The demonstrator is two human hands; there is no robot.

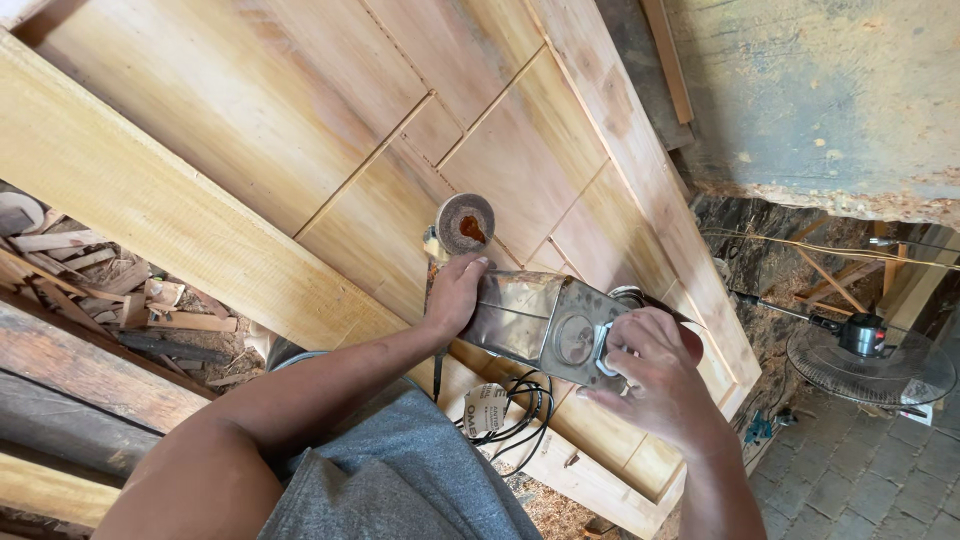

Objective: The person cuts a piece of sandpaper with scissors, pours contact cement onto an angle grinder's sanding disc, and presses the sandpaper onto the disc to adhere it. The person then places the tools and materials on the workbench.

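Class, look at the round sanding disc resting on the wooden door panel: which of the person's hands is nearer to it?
Left. The left hand grips the front of the grey metal power sander, just below the round sanding disc. The right hand holds the sander's rear end, farther from the disc.

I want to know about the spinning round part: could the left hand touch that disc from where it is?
Probably yes. The left hand grips the front of the metal power tool, and the disc sits just beyond its fingertips over the wooden door panel, with nothing between them.
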